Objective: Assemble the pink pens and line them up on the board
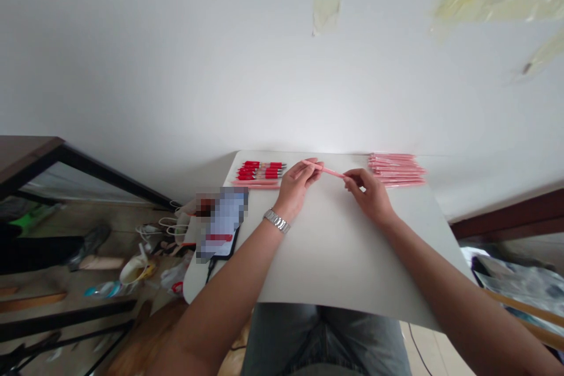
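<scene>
A slim pink pen (332, 173) is held level between my two hands above the white table (335, 258). My left hand (300, 179), with a metal watch on the wrist, has its fingers closed around the pen's left part. At the pen's right end, my right hand (368, 191) pinches the tip between thumb and fingers. Left of my left hand lie several red pens (262, 171) in a row, with pink pens (256, 185) just in front of them. A larger stack of pink pens (396, 169) lies beyond my right hand, by the wall.
A phone (224, 226) with a cable rests on the table's left edge, its screen blurred. The white wall (273, 70) rises directly behind the table. On the floor to the left are cables, a cup (133, 270) and a plastic bottle (106, 289).
</scene>
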The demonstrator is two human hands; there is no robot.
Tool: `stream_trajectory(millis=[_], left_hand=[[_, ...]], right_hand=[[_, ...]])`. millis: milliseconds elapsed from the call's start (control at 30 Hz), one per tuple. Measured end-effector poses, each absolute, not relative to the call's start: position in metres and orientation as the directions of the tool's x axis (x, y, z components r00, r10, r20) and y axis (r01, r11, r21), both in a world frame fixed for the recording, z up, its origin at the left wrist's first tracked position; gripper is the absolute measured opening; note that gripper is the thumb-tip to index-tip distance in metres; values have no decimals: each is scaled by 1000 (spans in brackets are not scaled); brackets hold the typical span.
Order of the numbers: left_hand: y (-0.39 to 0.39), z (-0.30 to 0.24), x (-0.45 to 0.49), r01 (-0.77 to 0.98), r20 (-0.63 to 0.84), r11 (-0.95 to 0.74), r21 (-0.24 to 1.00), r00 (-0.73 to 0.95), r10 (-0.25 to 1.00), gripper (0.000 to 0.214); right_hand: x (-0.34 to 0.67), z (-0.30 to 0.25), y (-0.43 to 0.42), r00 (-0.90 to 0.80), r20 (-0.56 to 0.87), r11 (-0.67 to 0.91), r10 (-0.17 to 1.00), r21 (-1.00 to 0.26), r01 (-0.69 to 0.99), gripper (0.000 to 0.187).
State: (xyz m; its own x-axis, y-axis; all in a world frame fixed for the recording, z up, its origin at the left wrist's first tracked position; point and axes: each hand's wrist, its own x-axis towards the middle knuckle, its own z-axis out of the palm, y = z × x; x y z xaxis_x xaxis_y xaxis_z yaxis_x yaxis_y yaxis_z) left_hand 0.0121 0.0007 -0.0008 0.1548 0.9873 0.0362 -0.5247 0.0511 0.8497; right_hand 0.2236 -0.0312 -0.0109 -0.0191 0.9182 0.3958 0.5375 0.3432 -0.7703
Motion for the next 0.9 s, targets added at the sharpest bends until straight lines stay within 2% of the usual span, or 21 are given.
stream_trajectory(millis=[400, 633, 700, 800, 900], left_hand=[[-1, -1, 13, -515, 53, 51, 856, 185, 981, 35], [-1, -2, 13, -486, 45, 40, 873, 161, 986, 32], [0, -2, 13, -486, 37, 36, 873, 140, 990, 32], [1, -4, 12, -491, 37, 18, 871, 102, 994, 30], [2, -6, 13, -481, 30, 10, 876, 75, 997, 30]], right_hand=[[225, -4, -32, -43, 270, 242, 962, -768, 593, 59], [224, -6, -33, -32, 229, 209, 973, -811, 546, 61], [224, -7, -33, -32, 247, 229, 969, -833, 504, 55], [223, -9, -32, -9, 346, 306, 938, -818, 488, 44], [224, -12, -31, -7, 427, 364, 904, -762, 535, 47]])
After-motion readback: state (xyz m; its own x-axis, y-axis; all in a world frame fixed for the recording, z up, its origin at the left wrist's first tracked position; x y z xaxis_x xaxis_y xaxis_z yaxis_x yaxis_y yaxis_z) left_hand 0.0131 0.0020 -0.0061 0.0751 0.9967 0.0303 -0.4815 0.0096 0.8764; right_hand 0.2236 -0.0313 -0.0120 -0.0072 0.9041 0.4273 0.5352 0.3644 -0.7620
